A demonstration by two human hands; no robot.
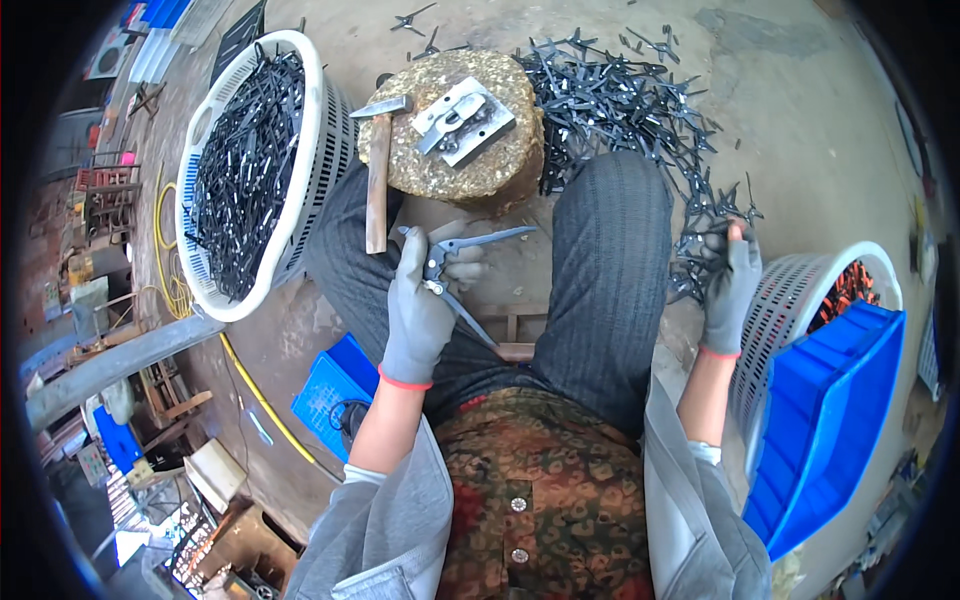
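My left hand (420, 315), in a grey glove with a red cuff, is closed around a dark metal plier-like tool (437, 262). Its two long arms are spread apart, one pointing right, the other down between my knees. To the right, beside my knee, my gloved right hand (733, 290) is at the edge of a pile of similar dark metal tools (610, 110). Its fingers look curled together; whatever they hold is hidden. Beyond my left hand stands a round stone-like block (420, 165), bearing a steel fixture plate (485, 135) and a wooden-handled hammer (377, 185).
A white basket (325, 130) full of dark metal pieces stands at the left. On the right, a blue bin (830, 400) leans against another white basket (775, 335) with orange-and-black pieces inside. Another blue container (330, 385) and a yellow hose (265, 400) lie at left.
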